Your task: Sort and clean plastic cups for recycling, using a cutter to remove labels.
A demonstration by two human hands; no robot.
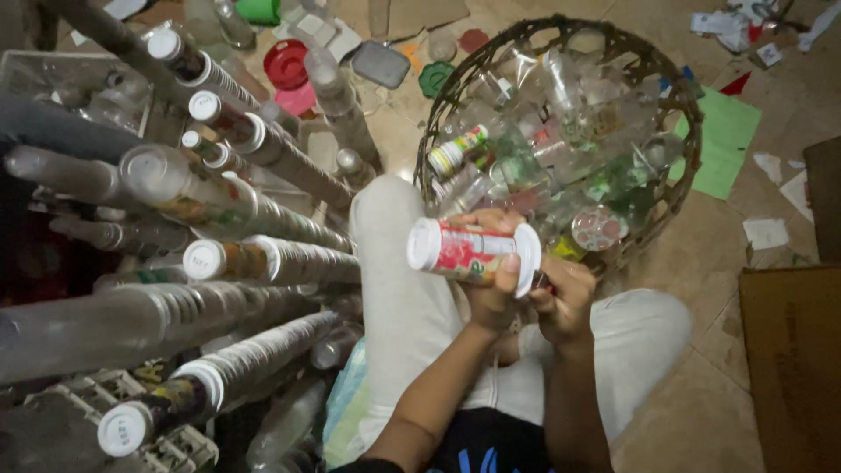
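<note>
My left hand (pixel 492 293) grips a plastic cup (pixel 469 252) with a red and green printed label, held sideways above my lap. Its white rim points right, its white bottom left. My right hand (pixel 561 293) is at the cup's rim end, fingers curled against the rim edge. Just beyond my hands stands a round woven basket (pixel 688 131) filled with clear plastic cups and small bottles. I sit with my legs in light trousers (pixel 394 289) folded under my hands.
Long nested stacks of plastic cups (pixel 263 254) lie across the left side, pointing toward me. Lids, a red cap (pixel 286 63), a green sheet (pixel 727 140), paper scraps and a cardboard box (pixel 793 350) lie on the tiled floor.
</note>
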